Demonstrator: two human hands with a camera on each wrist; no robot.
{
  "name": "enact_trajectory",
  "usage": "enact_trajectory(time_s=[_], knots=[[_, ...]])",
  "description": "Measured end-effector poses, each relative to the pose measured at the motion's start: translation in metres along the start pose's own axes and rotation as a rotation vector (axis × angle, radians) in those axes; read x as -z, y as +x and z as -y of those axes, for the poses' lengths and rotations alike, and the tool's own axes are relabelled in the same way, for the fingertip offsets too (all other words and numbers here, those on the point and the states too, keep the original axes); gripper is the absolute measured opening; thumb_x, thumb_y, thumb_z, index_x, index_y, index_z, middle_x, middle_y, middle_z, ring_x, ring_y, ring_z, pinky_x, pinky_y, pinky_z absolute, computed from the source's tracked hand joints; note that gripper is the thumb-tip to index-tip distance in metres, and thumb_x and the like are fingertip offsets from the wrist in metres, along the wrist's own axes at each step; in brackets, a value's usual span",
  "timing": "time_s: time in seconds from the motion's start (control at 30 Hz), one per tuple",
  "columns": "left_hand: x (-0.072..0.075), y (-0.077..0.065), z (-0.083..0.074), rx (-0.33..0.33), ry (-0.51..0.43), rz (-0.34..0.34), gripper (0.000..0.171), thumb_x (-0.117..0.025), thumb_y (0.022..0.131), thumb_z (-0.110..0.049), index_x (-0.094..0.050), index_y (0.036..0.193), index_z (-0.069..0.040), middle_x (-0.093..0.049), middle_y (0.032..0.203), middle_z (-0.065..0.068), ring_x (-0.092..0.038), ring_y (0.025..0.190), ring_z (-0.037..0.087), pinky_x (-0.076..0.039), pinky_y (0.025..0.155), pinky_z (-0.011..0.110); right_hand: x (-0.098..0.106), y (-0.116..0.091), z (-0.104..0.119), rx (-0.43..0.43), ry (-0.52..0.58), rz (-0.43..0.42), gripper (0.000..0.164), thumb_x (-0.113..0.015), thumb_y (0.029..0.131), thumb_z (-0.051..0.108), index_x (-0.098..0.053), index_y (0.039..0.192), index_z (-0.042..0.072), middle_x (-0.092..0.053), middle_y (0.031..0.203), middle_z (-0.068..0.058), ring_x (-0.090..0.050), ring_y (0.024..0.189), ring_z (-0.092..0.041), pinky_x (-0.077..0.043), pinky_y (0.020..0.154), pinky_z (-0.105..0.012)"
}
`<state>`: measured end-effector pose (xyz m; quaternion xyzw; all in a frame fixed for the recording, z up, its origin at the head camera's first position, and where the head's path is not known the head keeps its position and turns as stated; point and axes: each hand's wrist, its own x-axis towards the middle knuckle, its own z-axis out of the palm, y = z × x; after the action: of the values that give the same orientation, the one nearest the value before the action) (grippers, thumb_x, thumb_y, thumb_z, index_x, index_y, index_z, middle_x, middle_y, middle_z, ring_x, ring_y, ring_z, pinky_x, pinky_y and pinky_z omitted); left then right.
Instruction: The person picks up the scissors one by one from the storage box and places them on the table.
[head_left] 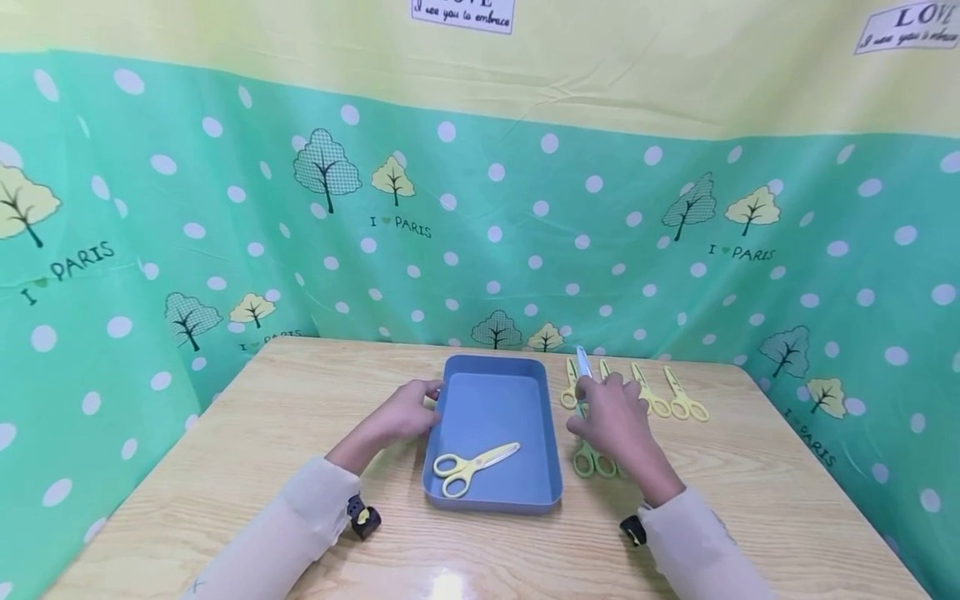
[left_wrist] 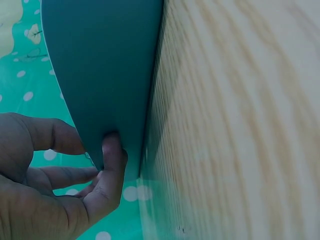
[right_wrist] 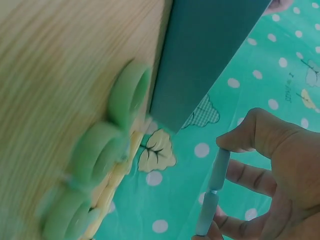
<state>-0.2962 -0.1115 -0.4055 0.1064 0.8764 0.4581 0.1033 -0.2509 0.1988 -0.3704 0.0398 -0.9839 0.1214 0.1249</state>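
Note:
My left hand [head_left: 408, 410] grips the left wall of a blue rectangular tray [head_left: 557, 467], its fingers curled at the rim in the left wrist view. Inside the tray, near its front, lies a pair of yellow scissors [head_left: 459, 475]. To the right of the tray, my right hand [head_left: 617, 417] pinches a pair of scissors [head_left: 583, 361] by its handles, blades pointing to the back. The handle edges look pale blue-green in the right wrist view. Below this hand, green-handled scissors [head_left: 584, 463] lie on the table, partly hidden by it.
Several yellow scissors [head_left: 687, 408] stand in a row at the table's back right, some behind the right hand. The wooden table [head_left: 300, 408] meets a green and yellow patterned curtain [head_left: 495, 250] at the back and sides.

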Motion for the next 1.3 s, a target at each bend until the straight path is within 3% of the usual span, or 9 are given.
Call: enact_trajectory(time_s=[0.2, 0.6, 1.0, 1.3], knots=[[0.0, -0.002, -0.001, 0.007, -0.003, 0.0, 0.065, -0.052, 0.078, 0.007, -0.042, 0.141, 0.0, -0.053, 0.121, 0.019, -0.058, 0.075, 0.021, -0.052, 0.06, 0.036, 0.004, -0.004, -0.017, -0.007, -0.015, -0.001, 0.037, -0.075, 0.067, 0.027, -0.065, 0.099, 0.013, -0.051, 0.091, -0.018, -0.043, 0.085, -0.042, -0.039, 0.06, -0.048], [0.0, -0.003, 0.0, 0.001, -0.012, -0.006, 0.067, -0.052, 0.075, 0.008, -0.042, 0.141, 0.001, -0.053, 0.12, 0.02, -0.055, 0.065, 0.019, -0.049, 0.054, 0.031, 0.01, -0.012, -0.054, -0.053, -0.023, 0.034, 0.039, -0.075, 0.071, 0.029, -0.065, 0.103, 0.008, -0.052, 0.092, -0.021, -0.043, 0.083, -0.043, -0.038, 0.057, -0.047], [0.0, 0.0, 0.003, -0.029, -0.033, 0.007, 0.066, -0.052, 0.074, 0.009, -0.043, 0.14, 0.001, -0.054, 0.119, 0.02, -0.06, 0.071, 0.022, -0.053, 0.06, 0.039, 0.018, -0.023, -0.084, -0.1, -0.004, 0.145, 0.028, -0.071, 0.07, 0.024, -0.061, 0.093, 0.01, -0.051, 0.086, -0.017, -0.04, 0.079, -0.041, -0.035, 0.055, -0.044], [0.0, 0.0, 0.002, -0.006, -0.019, 0.0, 0.068, -0.052, 0.075, 0.008, -0.041, 0.142, 0.0, -0.053, 0.121, 0.019, -0.057, 0.068, 0.02, -0.051, 0.057, 0.034, 0.021, -0.029, -0.099, -0.124, 0.007, 0.253, 0.025, -0.075, 0.069, 0.023, -0.06, 0.087, 0.013, -0.051, 0.084, -0.012, -0.04, 0.079, -0.038, -0.035, 0.055, -0.042]])
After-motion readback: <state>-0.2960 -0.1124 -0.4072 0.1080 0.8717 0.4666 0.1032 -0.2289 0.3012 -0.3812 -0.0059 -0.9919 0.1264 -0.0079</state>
